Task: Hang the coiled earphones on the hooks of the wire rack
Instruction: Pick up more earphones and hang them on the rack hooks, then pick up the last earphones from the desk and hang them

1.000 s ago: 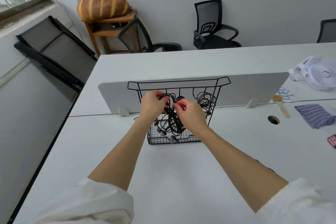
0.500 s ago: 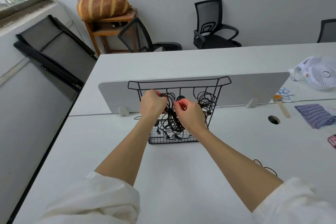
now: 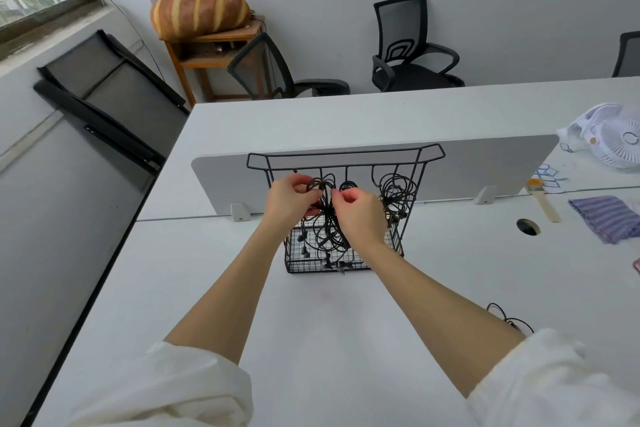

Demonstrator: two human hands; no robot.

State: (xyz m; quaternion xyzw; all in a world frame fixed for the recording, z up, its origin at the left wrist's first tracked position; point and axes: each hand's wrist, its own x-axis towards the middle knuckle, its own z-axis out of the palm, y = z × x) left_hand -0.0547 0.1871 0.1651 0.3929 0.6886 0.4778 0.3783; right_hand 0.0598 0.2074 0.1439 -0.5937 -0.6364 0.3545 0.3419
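Observation:
A black wire rack (image 3: 346, 153) stands on the white desk against a low divider, with a row of hooks under its top bar and a mesh basket at its foot. My left hand (image 3: 290, 200) and my right hand (image 3: 360, 215) both pinch a coil of black earphones (image 3: 325, 215) up at the left hooks; its loops and earbuds dangle down into the basket. A second black coil (image 3: 396, 194) hangs from a hook on the right. A small loop (image 3: 347, 185) sits on the middle hook.
Another loose black earphone cable (image 3: 509, 319) lies on the desk by my right forearm. At the right are a white fan (image 3: 616, 146), a wooden brush (image 3: 543, 199), a striped cloth (image 3: 606, 217) and a cable hole (image 3: 528, 226). The grey divider (image 3: 228, 180) rises behind the rack.
Both hands lifted the held coil a little higher toward the hooks, and its dangling loops rose with it. The coil on the right hook stays put.

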